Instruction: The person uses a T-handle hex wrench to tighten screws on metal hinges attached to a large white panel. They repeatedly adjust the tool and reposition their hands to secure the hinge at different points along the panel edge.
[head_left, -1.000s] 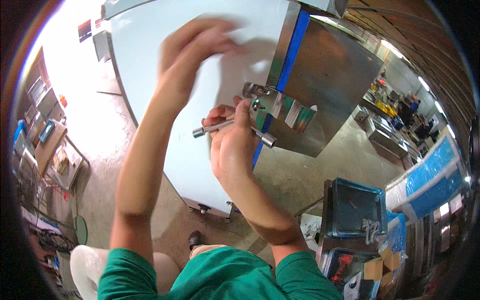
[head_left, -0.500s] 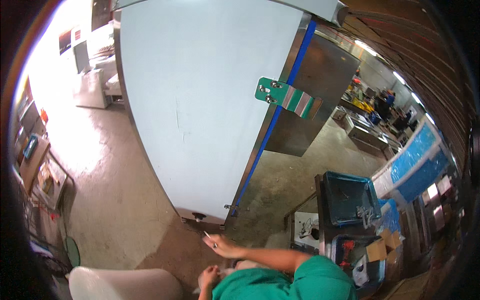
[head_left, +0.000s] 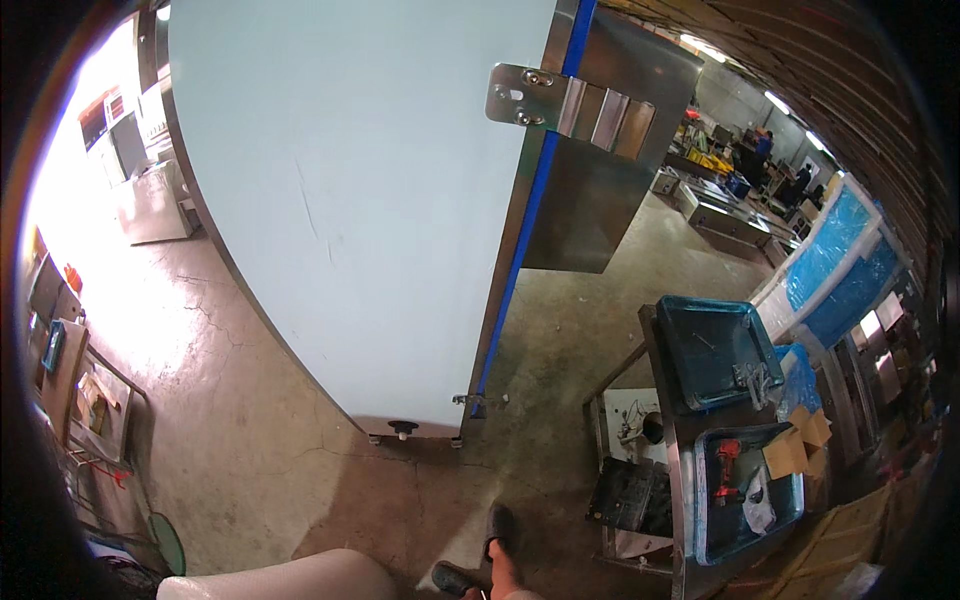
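On a workshop floor (head_left: 235,400), seen from the head camera, a tall pale panel (head_left: 360,230) stands squarely ahead, with a bent metal bracket (head_left: 572,108) at its far right edge. The bracket's flat left end lies against the panel, where at least two bolt heads (head_left: 528,119) show beside a slot; its stepped right end crosses a blue strip (head_left: 522,240) and juts out in front of a dark metal sheet (head_left: 600,215). Whether it touches that sheet cannot be told.

Neither the left hand nor the right hand appears, so whether fingers are apart, together or clamped on a tool cannot be told. A pair of dark shoes (head_left: 500,521) marks the near side, right of a white roll (head_left: 290,580).

To the right, a worktop (head_left: 684,427) carries two blue trays: the far tray (head_left: 690,340) holds small metal parts (head_left: 755,385), the near tray (head_left: 720,548) a red power drill (head_left: 727,470), with a cardboard box (head_left: 790,458) at its far right corner.

Judging by the scene, the moment falls between actions, with no handwork visible at the bracket. Any touch there would seem to call for a raised reach to the panel's far right edge; picking up the drill would call for a turn to the right.
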